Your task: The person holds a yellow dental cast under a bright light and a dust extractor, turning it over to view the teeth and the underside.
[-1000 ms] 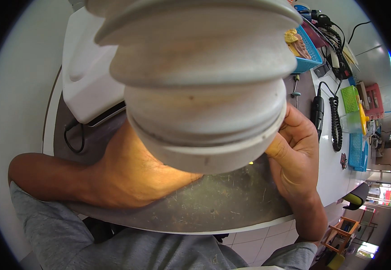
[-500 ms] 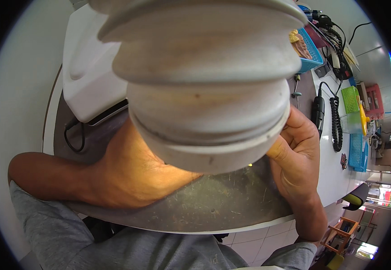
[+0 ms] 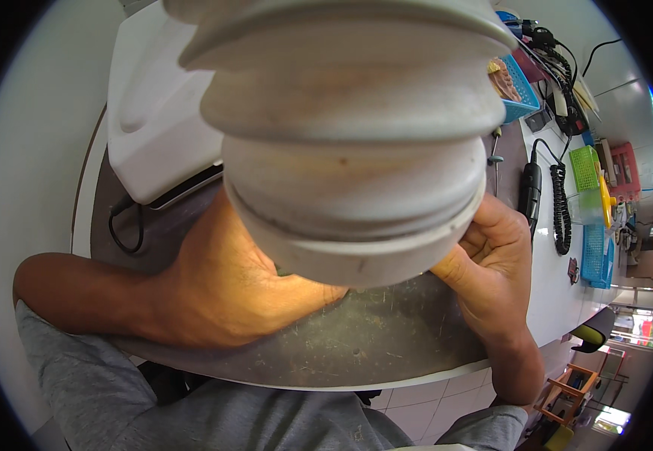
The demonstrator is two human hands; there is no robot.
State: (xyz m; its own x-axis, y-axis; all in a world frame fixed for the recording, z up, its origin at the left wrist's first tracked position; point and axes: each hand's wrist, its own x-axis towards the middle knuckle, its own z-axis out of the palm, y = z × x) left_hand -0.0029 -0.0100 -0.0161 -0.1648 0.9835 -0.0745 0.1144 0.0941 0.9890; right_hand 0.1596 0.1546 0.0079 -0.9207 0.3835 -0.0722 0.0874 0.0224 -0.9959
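A wide ribbed off-white hose (image 3: 349,188) hangs close in front of my view and covers the space between my hands. From the left, my left hand (image 3: 240,289) reaches under its rim, brightly lit, thumb stretched to the right. Its other fingers are hidden; a small greenish bit shows above the thumb, and the hand looks closed on something I cannot make out. On the right, my right hand (image 3: 495,274) has its fingers curled, with thumb and fingertips passing behind the rim. Whatever they pinch is covered by the hose. Both hands are above the dark worktop (image 3: 386,338).
A white machine housing (image 3: 157,105) with a black cable stands at the left. Beyond my right hand lie a black handpiece (image 3: 531,192) with a coiled cord (image 3: 561,210) and a thin tool (image 3: 496,161). A blue basket (image 3: 520,90) holds dental models; more baskets line the right counter.
My view has shifted slightly, so the hose sits a little differently against the worktop. My right thumb has moved slightly left and down; my left hand stays nearly in place.
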